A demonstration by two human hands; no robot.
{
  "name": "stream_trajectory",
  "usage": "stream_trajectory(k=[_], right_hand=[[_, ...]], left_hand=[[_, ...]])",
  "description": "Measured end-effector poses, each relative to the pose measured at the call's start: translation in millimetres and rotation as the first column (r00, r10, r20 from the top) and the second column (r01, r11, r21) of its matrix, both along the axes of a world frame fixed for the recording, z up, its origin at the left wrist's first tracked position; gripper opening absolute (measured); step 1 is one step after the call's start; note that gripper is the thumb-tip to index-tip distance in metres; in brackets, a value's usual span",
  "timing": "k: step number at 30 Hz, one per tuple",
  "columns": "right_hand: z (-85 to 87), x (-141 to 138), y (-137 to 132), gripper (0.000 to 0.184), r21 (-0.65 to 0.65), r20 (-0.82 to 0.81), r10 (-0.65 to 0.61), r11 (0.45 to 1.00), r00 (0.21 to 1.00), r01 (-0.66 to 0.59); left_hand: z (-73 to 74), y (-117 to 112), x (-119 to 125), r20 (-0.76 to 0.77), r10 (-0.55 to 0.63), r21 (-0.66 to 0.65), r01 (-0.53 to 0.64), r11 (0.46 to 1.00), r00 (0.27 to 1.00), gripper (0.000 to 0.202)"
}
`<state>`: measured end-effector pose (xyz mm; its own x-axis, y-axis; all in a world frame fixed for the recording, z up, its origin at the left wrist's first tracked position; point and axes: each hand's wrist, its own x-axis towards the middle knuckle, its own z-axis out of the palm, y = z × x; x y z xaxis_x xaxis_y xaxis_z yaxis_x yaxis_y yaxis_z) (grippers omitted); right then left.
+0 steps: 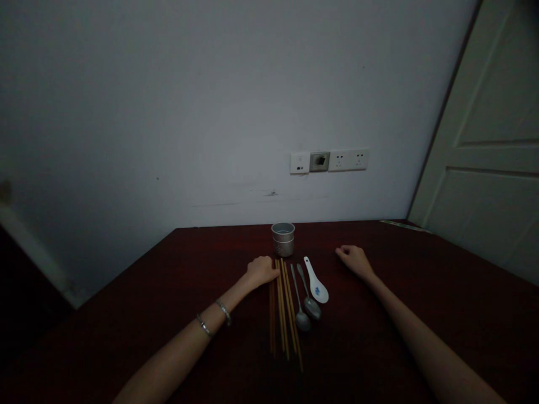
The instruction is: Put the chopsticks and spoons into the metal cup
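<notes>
Chopsticks (pixel 290 306), six, one left hand (pixel 261 271) alongside, three spoons (pixel 312 308), one cup (pixel 283 244)

Left fingers (pixel 266 260) curled under, right fingers (pixel 346 248) loosely curled, forearms (pixel 181 347) slanting inward

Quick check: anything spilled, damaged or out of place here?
Only the wall stands out: a dark scuff and faint streaks mark it above the silvery cup. I see no spill or breakage on the table, though dim light hides detail.

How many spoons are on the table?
3: one metal spoon just right of the chopsticks, a second metal spoon beside it, and a white spoon furthest right. None appears hidden.
</notes>
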<state>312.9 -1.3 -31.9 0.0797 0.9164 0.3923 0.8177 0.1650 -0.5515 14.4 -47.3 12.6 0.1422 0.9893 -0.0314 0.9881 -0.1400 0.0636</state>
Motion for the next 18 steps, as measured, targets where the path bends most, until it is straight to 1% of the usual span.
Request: stream_trajectory(k=[8,14,18], right_hand=[[-0.1,-0.4,-0.2,0.032,-0.001,-0.004,-0.011,1.0,1.0,0.011],[-0.5,-0.1,-0.5,0.032,0.004,-0.019,-0.006,1.0,1.0,0.006],[-1.2,0.7,0.7,0.032,0.005,-0.014,0.006,1.0,1.0,-0.006]], left_hand=[[-1.8,0.8,1.4,0.039,0.02,0.017,-0.021,1.0,0.999,0.037],[-2.5,1.9,3.2,0.079,0.067,0.007,-0.068,0.998,0.995,0.035],[-3.7,3.1,2.5,0.1,0.067,0.014,-0.068,0.998,0.993,0.036]])
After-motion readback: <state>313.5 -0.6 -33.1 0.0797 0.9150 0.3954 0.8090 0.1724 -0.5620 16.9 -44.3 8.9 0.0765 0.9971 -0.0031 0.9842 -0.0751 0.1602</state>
